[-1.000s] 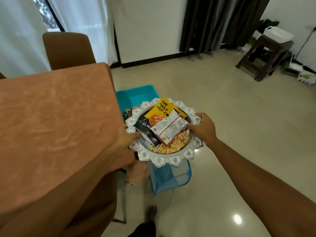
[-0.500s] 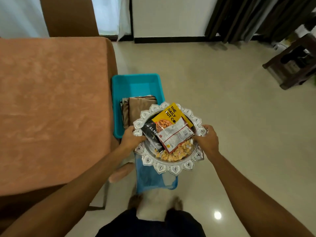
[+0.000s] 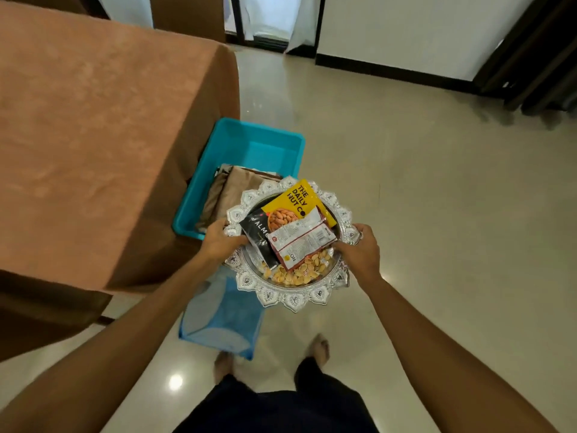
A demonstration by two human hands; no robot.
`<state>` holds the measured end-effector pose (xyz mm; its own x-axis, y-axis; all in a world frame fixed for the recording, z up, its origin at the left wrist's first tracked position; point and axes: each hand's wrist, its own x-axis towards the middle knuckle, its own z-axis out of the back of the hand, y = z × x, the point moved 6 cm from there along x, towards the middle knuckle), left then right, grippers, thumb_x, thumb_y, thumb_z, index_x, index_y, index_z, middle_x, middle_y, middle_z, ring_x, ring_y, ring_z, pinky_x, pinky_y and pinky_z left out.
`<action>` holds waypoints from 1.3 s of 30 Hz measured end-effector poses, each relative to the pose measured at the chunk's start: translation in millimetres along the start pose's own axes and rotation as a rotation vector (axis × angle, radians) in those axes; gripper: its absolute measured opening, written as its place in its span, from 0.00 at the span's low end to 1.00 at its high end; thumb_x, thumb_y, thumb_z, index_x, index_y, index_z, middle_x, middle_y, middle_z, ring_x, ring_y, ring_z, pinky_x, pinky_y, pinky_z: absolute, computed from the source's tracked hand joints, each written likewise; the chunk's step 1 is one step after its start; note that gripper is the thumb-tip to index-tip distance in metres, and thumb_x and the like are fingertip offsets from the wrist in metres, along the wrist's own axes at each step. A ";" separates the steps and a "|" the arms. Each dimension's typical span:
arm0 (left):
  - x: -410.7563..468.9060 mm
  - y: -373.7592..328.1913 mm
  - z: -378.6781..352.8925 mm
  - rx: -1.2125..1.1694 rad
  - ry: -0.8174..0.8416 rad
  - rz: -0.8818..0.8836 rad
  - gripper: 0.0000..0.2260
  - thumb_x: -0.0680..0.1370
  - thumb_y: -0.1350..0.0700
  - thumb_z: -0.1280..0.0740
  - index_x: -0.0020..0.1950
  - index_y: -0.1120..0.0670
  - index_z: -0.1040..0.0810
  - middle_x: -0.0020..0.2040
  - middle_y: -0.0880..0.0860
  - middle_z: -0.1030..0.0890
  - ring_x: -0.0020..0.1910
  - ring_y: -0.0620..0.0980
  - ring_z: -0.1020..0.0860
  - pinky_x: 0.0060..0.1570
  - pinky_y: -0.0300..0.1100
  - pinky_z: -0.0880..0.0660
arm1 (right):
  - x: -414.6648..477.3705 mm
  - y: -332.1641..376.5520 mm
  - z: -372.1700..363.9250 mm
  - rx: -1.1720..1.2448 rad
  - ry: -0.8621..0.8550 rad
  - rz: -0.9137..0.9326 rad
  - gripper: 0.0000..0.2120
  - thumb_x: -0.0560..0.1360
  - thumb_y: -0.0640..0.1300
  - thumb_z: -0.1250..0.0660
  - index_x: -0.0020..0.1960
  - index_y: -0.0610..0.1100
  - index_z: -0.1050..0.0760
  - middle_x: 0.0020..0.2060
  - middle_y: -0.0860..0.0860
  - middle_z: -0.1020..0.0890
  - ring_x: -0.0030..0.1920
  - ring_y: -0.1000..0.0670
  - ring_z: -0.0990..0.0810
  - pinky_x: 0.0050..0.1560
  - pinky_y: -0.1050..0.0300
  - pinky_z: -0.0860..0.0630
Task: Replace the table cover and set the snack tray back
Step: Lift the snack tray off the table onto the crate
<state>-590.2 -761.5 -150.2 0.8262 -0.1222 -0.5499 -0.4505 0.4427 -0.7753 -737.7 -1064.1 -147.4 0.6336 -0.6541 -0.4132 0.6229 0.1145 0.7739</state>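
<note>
Both left hand [image 3: 218,242] and right hand [image 3: 362,251] grip the snack tray [image 3: 293,298], fingers partly hidden underneath.

A rust-brown cover [image 3: 93,129] is lying smooth over the bench [image 3: 220,89], draping past its right edge. On the tiled floor [image 3: 437,189], a teal tub [image 3: 253,142] is sitting just beside that edge, with a blue mesh basket [image 3: 218,326] near it.

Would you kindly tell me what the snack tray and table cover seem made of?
The snack tray looks like glossy silvery metal with an embossed rim; plated plastic is possible. The table cover seems matte, velvety fabric, draping over the edge.
</note>
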 end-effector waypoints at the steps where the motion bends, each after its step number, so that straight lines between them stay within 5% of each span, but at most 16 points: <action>1: -2.8 -3.0 -9.7 -0.007 -0.002 0.003 0.18 0.69 0.67 0.22 0.52 0.52 0.23 0.50 0.54 0.16 0.46 0.51 0.18 0.42 0.42 0.21 | 9.6 -1.0 9.1 -0.006 0.011 0.002 0.29 0.66 0.45 0.20 0.65 0.48 0.26 0.55 0.50 0.17 0.53 0.47 0.19 0.53 0.54 0.24; 4: -0.4 -20.2 -42.3 -0.033 -0.010 -0.019 0.22 0.69 0.67 0.23 0.61 0.55 0.22 0.54 0.53 0.16 0.48 0.50 0.17 0.42 0.40 0.22 | 42.5 5.4 37.6 -0.005 0.037 0.019 0.29 0.67 0.42 0.20 0.66 0.47 0.25 0.52 0.52 0.18 0.53 0.48 0.19 0.55 0.53 0.24; 13: 67.8 -66.2 -63.6 -0.095 -0.027 -0.037 0.23 0.71 0.65 0.23 0.64 0.57 0.23 0.55 0.53 0.16 0.52 0.52 0.17 0.46 0.43 0.20 | 149.3 54.8 38.1 0.021 0.131 -0.010 0.24 0.66 0.38 0.22 0.58 0.52 0.24 0.48 0.54 0.17 0.50 0.47 0.16 0.56 0.44 0.19; 21: 210.4 -103.0 -6.0 -0.211 -0.169 -0.042 0.17 0.70 0.64 0.22 0.55 0.53 0.21 0.51 0.53 0.16 0.45 0.48 0.18 0.47 0.45 0.22 | 278.6 174.1 -57.2 -0.092 0.308 0.091 0.24 0.67 0.36 0.24 0.57 0.53 0.27 0.46 0.56 0.19 0.49 0.48 0.17 0.54 0.41 0.18; 26: 271.0 -102.8 31.9 -0.339 -0.264 0.075 0.19 0.73 0.67 0.25 0.61 0.58 0.24 0.56 0.58 0.18 0.49 0.53 0.19 0.51 0.49 0.22 | 332.6 228.3 -135.2 -0.213 0.427 0.121 0.24 0.68 0.38 0.24 0.58 0.53 0.29 0.46 0.57 0.20 0.51 0.47 0.18 0.57 0.43 0.20; 32: 306.2 -23.1 48.3 -0.485 -0.359 0.300 0.17 0.70 0.66 0.23 0.55 0.55 0.20 0.55 0.65 0.17 0.50 0.59 0.19 0.54 0.56 0.22 | 365.5 244.2 -216.2 -0.417 0.604 0.226 0.24 0.67 0.45 0.25 0.60 0.53 0.30 0.54 0.50 0.18 0.55 0.45 0.18 0.59 0.42 0.21; 39: 304.4 -6.4 15.4 -0.604 -0.392 0.439 0.14 0.76 0.70 0.30 0.59 0.59 0.25 0.46 0.56 0.18 0.34 0.46 0.19 0.28 0.36 0.24 | 387.6 241.3 -252.3 -0.590 0.726 0.243 0.29 0.69 0.53 0.26 0.66 0.51 0.32 0.58 0.51 0.19 0.59 0.45 0.20 0.63 0.41 0.24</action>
<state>-330.6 -787.9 -307.9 0.5409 0.3168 -0.7792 -0.7699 -0.1867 -0.6103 -226.0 -1101.3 -241.9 0.7814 0.0355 -0.6230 0.4426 0.6722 0.5935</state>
